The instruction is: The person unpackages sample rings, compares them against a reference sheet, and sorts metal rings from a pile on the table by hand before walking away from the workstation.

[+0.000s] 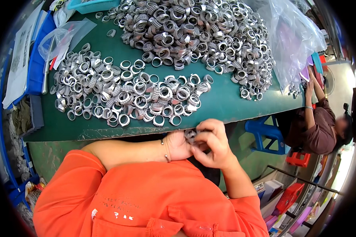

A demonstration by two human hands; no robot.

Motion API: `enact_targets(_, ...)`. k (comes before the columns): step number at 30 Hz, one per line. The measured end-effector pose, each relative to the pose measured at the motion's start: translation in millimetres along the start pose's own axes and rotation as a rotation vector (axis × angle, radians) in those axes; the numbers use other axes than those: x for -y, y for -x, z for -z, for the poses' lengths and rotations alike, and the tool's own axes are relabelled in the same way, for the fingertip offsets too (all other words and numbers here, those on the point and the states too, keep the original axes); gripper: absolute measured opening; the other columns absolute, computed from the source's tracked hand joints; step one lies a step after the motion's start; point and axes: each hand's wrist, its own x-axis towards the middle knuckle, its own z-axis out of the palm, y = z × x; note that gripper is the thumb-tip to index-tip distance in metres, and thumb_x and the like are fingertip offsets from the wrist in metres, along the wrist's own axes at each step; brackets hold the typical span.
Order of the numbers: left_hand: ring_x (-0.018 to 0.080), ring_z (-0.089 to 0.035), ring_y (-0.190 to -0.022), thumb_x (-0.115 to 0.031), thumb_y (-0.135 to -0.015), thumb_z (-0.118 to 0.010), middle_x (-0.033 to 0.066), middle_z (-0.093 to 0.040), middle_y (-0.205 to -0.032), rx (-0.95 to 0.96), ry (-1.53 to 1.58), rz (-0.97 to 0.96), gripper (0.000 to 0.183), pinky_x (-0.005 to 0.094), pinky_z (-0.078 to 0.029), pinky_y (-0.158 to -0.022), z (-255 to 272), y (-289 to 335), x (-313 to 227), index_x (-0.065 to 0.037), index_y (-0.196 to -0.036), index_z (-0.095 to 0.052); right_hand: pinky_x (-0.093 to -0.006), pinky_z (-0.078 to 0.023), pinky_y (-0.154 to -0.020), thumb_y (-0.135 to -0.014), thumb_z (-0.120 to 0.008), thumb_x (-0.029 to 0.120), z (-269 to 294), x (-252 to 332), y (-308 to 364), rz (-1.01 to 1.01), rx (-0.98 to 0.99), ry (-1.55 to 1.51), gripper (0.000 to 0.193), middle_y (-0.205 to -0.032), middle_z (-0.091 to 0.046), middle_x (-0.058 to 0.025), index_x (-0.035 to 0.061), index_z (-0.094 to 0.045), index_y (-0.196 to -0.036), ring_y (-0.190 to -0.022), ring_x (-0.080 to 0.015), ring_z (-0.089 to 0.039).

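Grey rings [190, 136] sit in the left hand [177, 147], by the near edge of the green table [221, 94]. The right hand [214, 145] has bent fingers right beside them; whether they pinch one cannot be told. The left fingers are mostly hidden, their grip unclear. On the table, a small ring pile [106, 76] lies in front, a big pile [186, 35] behind.

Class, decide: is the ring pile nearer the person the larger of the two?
No, the near pile is clearly smaller than the far pile.
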Motion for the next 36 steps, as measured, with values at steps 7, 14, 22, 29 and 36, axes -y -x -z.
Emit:
enact_targets(7,0.0258,-0.056,-0.109,-0.03,-0.096,-0.044,0.01,-0.06,-0.116,-0.289,-0.013,-0.064,0.034,0.0402,-0.047,-0.093,-8,-4,0,-0.008,-0.119,-0.054,-0.0353,-0.045,-0.076,-0.07,-0.068,-0.004,1,-22,-58,-0.05,-0.317,0.321,0.023,-0.097,-0.06,-0.0128,0.0033,-0.064,-0.092,-0.085,-0.031,-0.056)
enact_targets(14,0.0278,-0.058,-0.107,-0.03,-0.097,-0.043,0.0145,-0.059,-0.118,-0.24,-0.075,0.002,0.041,0.04,-0.05,-0.09,-5,-4,-3,-0.001,-0.124,-0.051,-0.0309,-0.046,-0.07,-0.071,-0.07,-0.003,10,-43,-47,-0.191,-0.35,0.049,0.02,-0.09,-0.061,-0.0112,0.0024,-0.063,-0.089,-0.081,-0.0244,-0.057)
enact_targets(22,0.0286,-0.057,-0.108,-0.027,-0.097,-0.043,0.0161,-0.057,-0.12,-0.268,-0.051,0.009,0.04,0.0408,-0.049,-0.092,-6,-3,-5,0.001,-0.124,-0.05,-0.0376,-0.041,-0.09,-0.066,-0.065,0.0,13,-45,-66,-0.073,-0.124,0.203,0.032,-0.115,-0.054,-0.0158,0.0032,-0.059,-0.098,-0.103,-0.0309,-0.052)
enact_targets(29,0.029,-0.056,-0.108,-0.027,-0.097,-0.045,0.0167,-0.057,-0.119,-0.268,-0.059,0.02,0.04,0.0404,-0.049,-0.092,-4,-3,-6,0.001,-0.124,-0.05,-0.0371,-0.041,-0.087,-0.066,-0.062,-0.004,15,-49,-60,-0.16,-0.111,0.099,0.032,-0.104,-0.057,-0.0142,0.003,-0.06,-0.097,-0.098,-0.0302,-0.053)
enact_targets(36,0.0286,-0.057,-0.108,-0.027,-0.096,-0.046,0.016,-0.058,-0.118,-0.242,-0.063,0.002,0.039,0.0402,-0.049,-0.092,-6,-3,-5,0.002,-0.123,-0.05,-0.0363,-0.04,-0.086,-0.065,-0.064,-0.002,14,-42,-70,-0.023,-0.006,0.193,0.031,-0.101,-0.059,-0.0109,0.0045,-0.062,-0.095,-0.096,-0.0283,-0.054)
